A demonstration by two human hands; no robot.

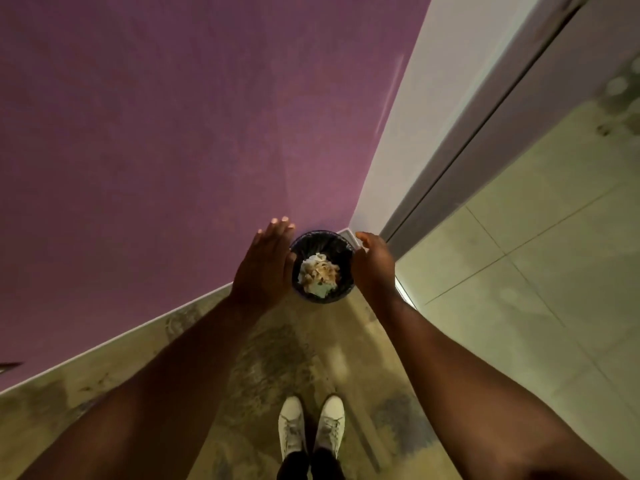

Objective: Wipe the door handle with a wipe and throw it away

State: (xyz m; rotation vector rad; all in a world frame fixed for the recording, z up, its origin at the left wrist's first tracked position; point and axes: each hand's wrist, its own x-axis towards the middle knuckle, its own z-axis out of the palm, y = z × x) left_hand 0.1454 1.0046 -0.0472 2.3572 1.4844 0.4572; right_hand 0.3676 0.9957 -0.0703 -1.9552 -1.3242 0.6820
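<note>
Hovering either side of the lined waste bin (pixel 322 267), the left hand (pixel 265 265) and right hand (pixel 375 268) hold fingers spread and empty, crumpled wipes (pixel 318 273) lying inside, so checking nothing missed the rim finishes well.

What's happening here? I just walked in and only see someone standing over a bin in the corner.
A person stands facing a small dark bin set in the corner by the purple wall, white shoes just short of it. Both arms are stretched out: the left hand and the right hand hover on either side of the bin's rim, fingers open and empty. Crumpled paper waste lies inside the bin; whether the used wipe is among it cannot be told.
</note>
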